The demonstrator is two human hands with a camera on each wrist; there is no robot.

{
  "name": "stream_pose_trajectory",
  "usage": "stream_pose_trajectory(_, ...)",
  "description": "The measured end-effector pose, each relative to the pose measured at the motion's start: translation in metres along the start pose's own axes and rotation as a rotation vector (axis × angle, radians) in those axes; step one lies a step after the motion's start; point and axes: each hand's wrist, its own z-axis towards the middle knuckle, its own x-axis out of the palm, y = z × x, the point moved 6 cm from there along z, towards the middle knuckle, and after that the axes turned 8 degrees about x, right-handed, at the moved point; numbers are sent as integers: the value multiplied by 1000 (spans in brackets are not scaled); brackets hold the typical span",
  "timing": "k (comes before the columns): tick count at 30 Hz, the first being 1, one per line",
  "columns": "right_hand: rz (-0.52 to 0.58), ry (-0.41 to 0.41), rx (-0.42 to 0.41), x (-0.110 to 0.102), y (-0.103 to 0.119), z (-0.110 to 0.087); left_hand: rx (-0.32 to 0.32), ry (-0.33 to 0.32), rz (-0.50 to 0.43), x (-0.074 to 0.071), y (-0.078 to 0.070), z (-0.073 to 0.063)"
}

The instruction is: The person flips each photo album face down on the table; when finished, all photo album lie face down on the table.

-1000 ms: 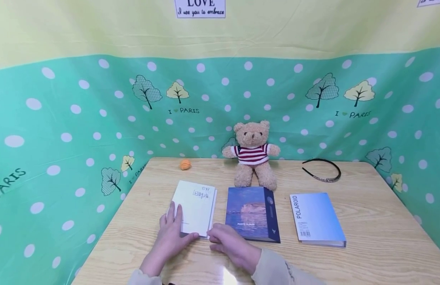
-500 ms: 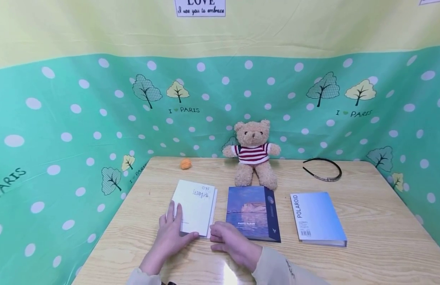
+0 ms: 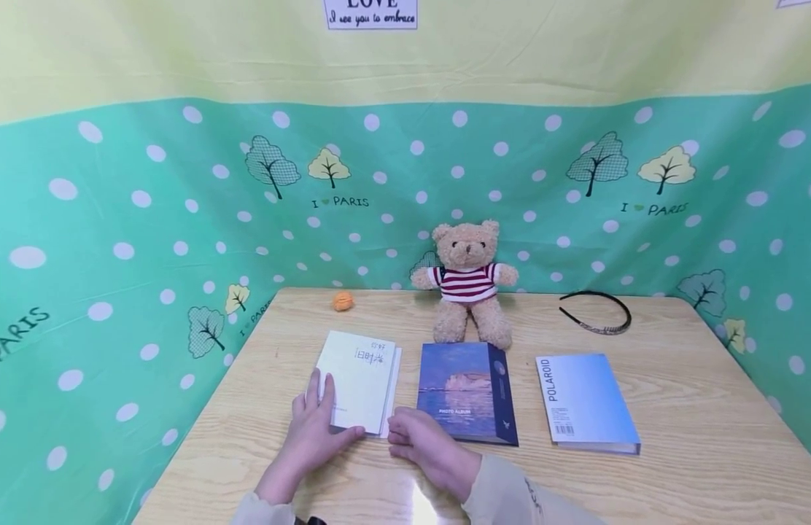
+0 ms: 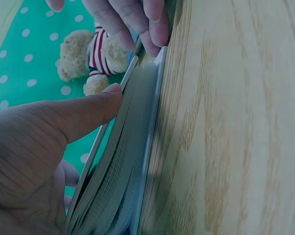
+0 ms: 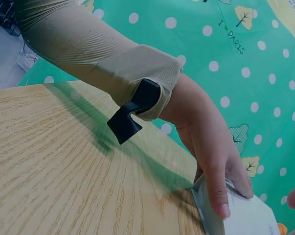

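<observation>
A white book [image 3: 359, 372] with dark characters on its cover lies on the table at left. My left hand [image 3: 316, 423] rests on it with extended fingers; its thumb lies along the near edge in the left wrist view. There, the book's page edges [image 4: 120, 156] are fanned out under the lifted front cover. At the book's lower right corner is my right hand [image 3: 421, 445], its bent fingertips [image 4: 152, 41] at the back cover's edge. In the right wrist view my left hand [image 5: 211, 142] sits on the book [image 5: 250, 215], and only a right fingertip shows.
A blue photo album [image 3: 454, 390] lies right of the book, and a blue-white Polaroid album [image 3: 586, 399] farther right. Behind are a teddy bear [image 3: 467, 284], a black headband [image 3: 605, 328] and a small orange object [image 3: 343, 300]. Patterned cloth [image 3: 182, 189] encloses the table [image 3: 688, 408].
My right fingers have shifted slightly right, and more of the strip along the book's right edge shows. My left hand stays on the cover.
</observation>
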Motion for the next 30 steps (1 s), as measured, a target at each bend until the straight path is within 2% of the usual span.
stream_pose_trajectory(13,1,-45,7,-2,-2,-3,9,-22,22,-2,0,2)
stream_pose_trajectory(22,0,-67,-5,-2,-4,0,1,-23,-12,-3,1,1)
stream_pose_trajectory(30,7,-84,-26,-1,-4,0,-16,8,-34,-1,5,2)
